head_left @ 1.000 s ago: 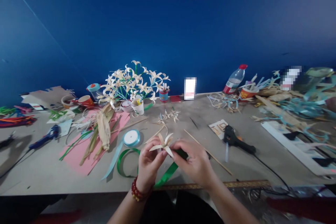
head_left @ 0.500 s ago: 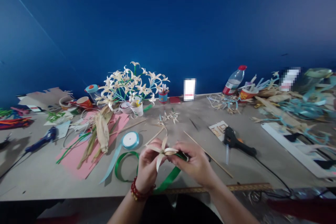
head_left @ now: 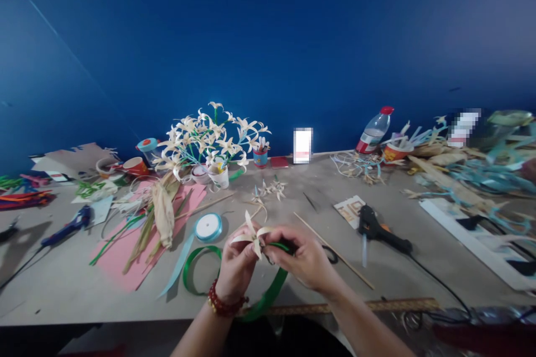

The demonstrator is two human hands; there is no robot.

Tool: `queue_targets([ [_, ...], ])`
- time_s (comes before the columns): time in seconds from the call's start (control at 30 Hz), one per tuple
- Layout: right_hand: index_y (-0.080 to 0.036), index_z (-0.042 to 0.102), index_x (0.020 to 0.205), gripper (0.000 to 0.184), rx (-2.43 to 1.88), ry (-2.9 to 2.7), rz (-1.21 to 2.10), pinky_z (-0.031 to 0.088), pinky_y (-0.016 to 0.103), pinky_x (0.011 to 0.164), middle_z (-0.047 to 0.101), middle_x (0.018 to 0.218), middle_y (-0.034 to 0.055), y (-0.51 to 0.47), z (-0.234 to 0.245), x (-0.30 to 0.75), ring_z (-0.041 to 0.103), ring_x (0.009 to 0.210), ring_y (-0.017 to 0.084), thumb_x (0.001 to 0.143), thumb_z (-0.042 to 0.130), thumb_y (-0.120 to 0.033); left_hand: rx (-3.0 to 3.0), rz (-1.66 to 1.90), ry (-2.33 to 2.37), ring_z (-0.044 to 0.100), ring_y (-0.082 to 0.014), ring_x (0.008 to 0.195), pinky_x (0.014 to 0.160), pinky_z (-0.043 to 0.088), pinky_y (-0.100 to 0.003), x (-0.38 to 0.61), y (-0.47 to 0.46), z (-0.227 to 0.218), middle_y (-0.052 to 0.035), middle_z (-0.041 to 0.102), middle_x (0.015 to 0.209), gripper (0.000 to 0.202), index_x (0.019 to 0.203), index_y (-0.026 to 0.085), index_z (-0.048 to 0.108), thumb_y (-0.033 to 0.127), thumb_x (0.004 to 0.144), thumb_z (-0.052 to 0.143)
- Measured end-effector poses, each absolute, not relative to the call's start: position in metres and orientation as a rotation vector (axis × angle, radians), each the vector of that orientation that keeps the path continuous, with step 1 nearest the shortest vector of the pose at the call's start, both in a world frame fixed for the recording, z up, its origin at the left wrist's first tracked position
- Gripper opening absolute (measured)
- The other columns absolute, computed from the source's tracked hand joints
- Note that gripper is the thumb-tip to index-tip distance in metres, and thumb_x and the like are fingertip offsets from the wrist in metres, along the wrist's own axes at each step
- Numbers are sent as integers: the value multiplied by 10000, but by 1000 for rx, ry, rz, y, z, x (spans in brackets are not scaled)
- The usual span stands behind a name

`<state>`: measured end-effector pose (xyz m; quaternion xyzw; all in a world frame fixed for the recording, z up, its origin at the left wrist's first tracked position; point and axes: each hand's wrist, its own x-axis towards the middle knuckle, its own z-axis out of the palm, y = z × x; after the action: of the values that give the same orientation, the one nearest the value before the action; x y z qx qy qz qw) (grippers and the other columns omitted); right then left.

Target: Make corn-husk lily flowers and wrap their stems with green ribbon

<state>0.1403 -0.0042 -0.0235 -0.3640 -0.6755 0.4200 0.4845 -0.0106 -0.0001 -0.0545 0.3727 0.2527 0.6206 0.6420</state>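
A pale flower with narrow pointed petals [head_left: 253,237], like the ones in the cups, is held low over the front of the table. My left hand [head_left: 238,259] pinches it from the left, just behind the petals. On the other side, my right hand [head_left: 302,256] has its fingers closed on a green ribbon [head_left: 274,290] near the flower's base. The ribbon drops from there toward the table edge, and a loop of green ribbon lies left of my left hand. Where ribbon and flower meet is hidden by my fingers.
A roll of light blue ribbon [head_left: 208,227] lies to the left, beside pink paper [head_left: 121,268] with dried husks [head_left: 162,215]. White flowers [head_left: 213,136] stand in cups behind. On the right are a black glue gun [head_left: 383,231], a thin stick [head_left: 335,251] and a power strip [head_left: 473,245].
The flower has turned in my fingers, so its petals now point in different directions. My hands stay close together in nearly the same place, and the view has shifted slightly.
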Motion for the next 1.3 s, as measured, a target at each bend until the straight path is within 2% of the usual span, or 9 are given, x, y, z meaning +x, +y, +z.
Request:
queue_targets([
  [0.07,-202,689,799,61,-905,-1685,845,482,268,657,712,756,27,-6,-23,139,635,693,169,836,649,-176,845,1448,609,565,-148,767,711,489,-248,-10,-1,-54,-22,595,800,217,738,189,724,334,663,866],
  [0.17,-216,706,860,86,-934,-1713,671,498,292,683,739,802,45,-8,-21,139,666,723,192,832,642,-166,871,1477,648,570,-152,784,752,486,-258,-10,-2,-53,-20,612,797,189,757,201,724,330,697,848],
  [0.37,-221,705,861,96,-893,-1721,657,502,270,637,731,766,32,-6,-24,143,662,675,174,843,630,-164,1099,1545,670,567,-189,846,784,472,-288,-12,-2,-55,-38,615,840,109,804,200,732,251,746,809],
  [0.5,-221,695,836,48,-793,-1686,716,501,275,615,728,754,40,0,-32,145,653,680,182,852,652,-211,1299,1601,736,557,-197,824,759,457,-290,-10,-6,-50,-42,599,822,16,813,200,715,196,816,730],
  [0.7,-231,675,839,60,-676,-1610,702,489,237,582,692,723,11,3,-43,143,615,630,148,854,660,-175,1512,1655,860,580,-222,793,731,473,-325,-5,-13,-44,-60,618,807,40,836,193,698,161,816,710],
  [0.87,-227,680,845,59,-722,-1588,553,539,240,658,716,776,23,3,-51,143,673,717,168,836,683,-168,1824,2035,999,610,-233,912,834,534,-420,-9,-18,-46,-45,611,931,262,1004,215,614,97,794,716],
  [0.97,-229,682,840,77,-749,-1596,510,547,227,678,715,771,14,3,-50,142,679,722,164,836,672,-153,2128,2160,1036,608,-230,946,861,549,-472,-14,-20,-41,-55,580,1009,211,943,207,629,66,803,699],
  [1.1,-240,674,837,125,-735,-1623,510,544,206,685,709,761,-3,3,-47,139,672,704,150,838,642,-119,2374,2110,1031,596,-232,931,870,544,-498,-16,-17,-32,-76,547,1034,155,947,200,677,89,841,654],
  [1.3,-246,677,858,148,-725,-1603,495,548,205,707,718,785,-1,3,-48,139,682,724,153,818,667,-103,2347,2095,1029,590,-218,906,861,539,-471,-11,-13,-36,-64,528,999,162,940,200,688,79,857,621],
])
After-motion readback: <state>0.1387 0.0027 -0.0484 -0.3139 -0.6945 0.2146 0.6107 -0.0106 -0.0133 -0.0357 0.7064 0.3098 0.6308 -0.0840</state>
